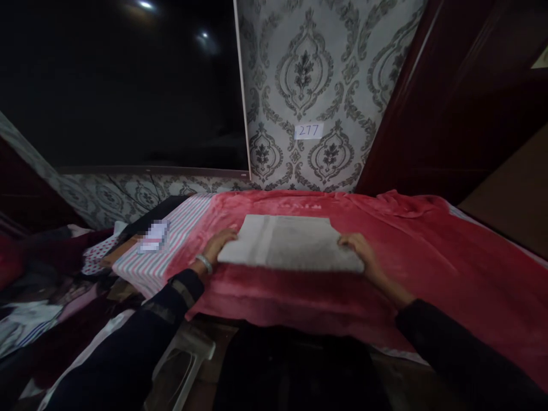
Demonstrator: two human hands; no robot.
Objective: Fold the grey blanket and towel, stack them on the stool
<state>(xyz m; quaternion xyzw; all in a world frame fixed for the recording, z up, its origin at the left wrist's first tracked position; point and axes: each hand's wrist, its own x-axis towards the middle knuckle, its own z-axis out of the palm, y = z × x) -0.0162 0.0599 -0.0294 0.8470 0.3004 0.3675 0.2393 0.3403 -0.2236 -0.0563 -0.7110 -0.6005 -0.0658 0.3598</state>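
A folded pale grey cloth (295, 242), towel-like, with a lighter band on its left part, is stretched flat between my hands above a red plush blanket (428, 245). My left hand (219, 242), with a light bracelet at the wrist, grips the cloth's left edge. At the opposite edge, the fingers of my right hand (358, 251) are closed on the cloth near its front right corner. Both thumbs are hard to make out. I cannot tell whether the cloth's underside touches the blanket.
A striped cover (188, 220) shows at the left, with a blurred-out item (154, 236) on it. Piled clothes (34, 325) lie further left. A pale plastic stool (190, 357) stands below. Behind are a large dark television (128, 85) and patterned wallpaper bearing a "277" label (309, 131).
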